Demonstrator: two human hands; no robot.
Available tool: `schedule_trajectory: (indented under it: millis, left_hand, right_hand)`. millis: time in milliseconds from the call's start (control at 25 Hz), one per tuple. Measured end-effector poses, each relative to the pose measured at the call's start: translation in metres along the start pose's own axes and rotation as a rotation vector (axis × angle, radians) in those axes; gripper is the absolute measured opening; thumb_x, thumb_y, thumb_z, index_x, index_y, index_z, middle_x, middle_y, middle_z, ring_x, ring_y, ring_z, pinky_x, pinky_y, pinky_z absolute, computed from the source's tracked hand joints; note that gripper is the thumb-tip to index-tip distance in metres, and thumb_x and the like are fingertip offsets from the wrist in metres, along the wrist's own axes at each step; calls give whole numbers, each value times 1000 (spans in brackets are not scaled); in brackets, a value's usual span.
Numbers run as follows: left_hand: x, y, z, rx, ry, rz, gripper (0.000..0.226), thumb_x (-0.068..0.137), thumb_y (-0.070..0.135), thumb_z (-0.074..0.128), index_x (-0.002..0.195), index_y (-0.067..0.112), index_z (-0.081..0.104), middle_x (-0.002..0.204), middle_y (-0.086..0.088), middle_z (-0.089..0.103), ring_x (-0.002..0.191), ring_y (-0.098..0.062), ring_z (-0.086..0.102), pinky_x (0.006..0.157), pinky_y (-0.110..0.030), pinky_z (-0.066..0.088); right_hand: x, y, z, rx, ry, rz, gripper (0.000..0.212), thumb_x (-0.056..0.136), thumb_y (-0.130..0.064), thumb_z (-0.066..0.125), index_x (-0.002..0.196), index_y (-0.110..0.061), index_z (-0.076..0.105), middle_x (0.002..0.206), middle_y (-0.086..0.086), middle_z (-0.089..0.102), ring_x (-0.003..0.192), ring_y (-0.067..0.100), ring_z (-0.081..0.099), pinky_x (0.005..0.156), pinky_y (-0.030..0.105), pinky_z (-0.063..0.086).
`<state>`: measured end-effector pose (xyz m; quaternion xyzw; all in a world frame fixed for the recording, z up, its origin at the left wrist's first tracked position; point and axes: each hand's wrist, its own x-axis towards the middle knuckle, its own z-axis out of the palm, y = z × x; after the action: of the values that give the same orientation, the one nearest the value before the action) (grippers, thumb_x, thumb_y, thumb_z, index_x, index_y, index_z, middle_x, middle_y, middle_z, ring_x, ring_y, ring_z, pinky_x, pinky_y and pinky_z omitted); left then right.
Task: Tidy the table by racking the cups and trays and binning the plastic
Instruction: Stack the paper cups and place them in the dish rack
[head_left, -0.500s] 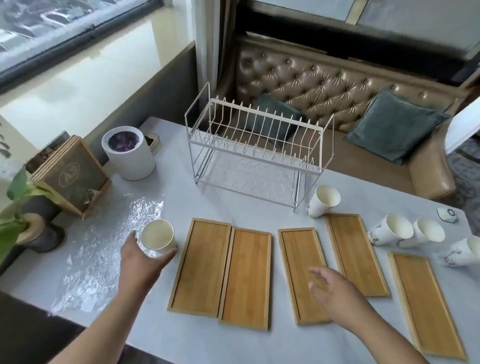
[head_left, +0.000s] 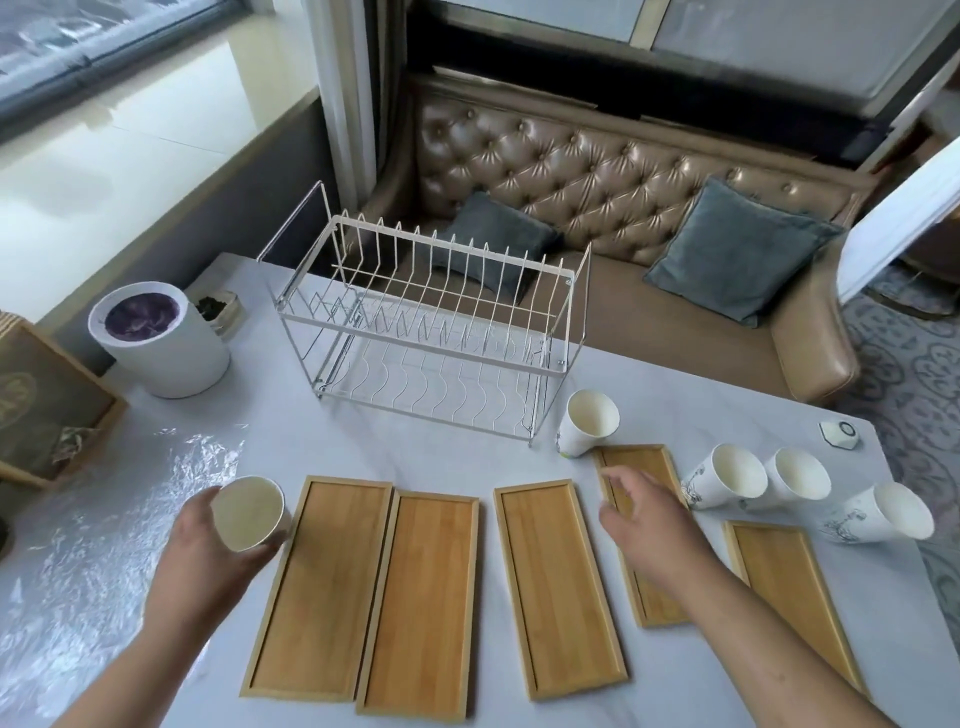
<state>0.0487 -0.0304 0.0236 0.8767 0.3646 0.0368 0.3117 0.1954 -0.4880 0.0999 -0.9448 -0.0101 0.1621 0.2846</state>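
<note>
The paper cup (head_left: 249, 512) is clamped in the left-hand grip (head_left: 208, 551), fingers curled round its wall and its mouth tilted up. The plastic film (head_left: 130, 493) lies just outside that grip and the wire rack (head_left: 431, 332) well ahead of it. Squeezed harder, the thin wall would likely buckle, and a hasty carry could snag on the rack's upright wires. The right-hand grip (head_left: 644, 525) hovers with fingers apart and empty over a bamboo tray (head_left: 641, 460), where a clumsy reach could knock over the leaning cup (head_left: 587, 423) just beyond its fingertips.

A tufted brown sofa (head_left: 597, 156) is set behind the counter (head_left: 675, 384), with a grey cushion (head_left: 493, 244) and a blue-grey cushion (head_left: 737, 249) laid on it. A small hexagonal object (head_left: 839, 434) is placed near the counter's right edge, and a wooden box (head_left: 47, 405) at its left.
</note>
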Motion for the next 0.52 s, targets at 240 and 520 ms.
schedule_trajectory:
  millis: [240, 520]
  left_hand:
    - [-26, 60, 18, 128, -24, 187, 99, 63, 39, 102, 143, 17, 49, 136, -10, 66, 116, -38, 65, 81, -45, 51]
    - [-45, 100, 54, 112, -104, 263, 96, 61, 48, 100, 139, 27, 48, 130, 0, 68, 107, -31, 69, 76, -39, 52]
  right_hand:
    - [101, 10, -7, -134, 105, -3, 79, 87, -28, 72, 156, -22, 35, 155, 6, 40, 134, 35, 43, 106, 43, 41]
    - [175, 32, 14, -221, -55, -17, 107, 78, -50, 78, 161, -37, 12, 166, 1, 21, 141, 36, 39, 110, 47, 42]
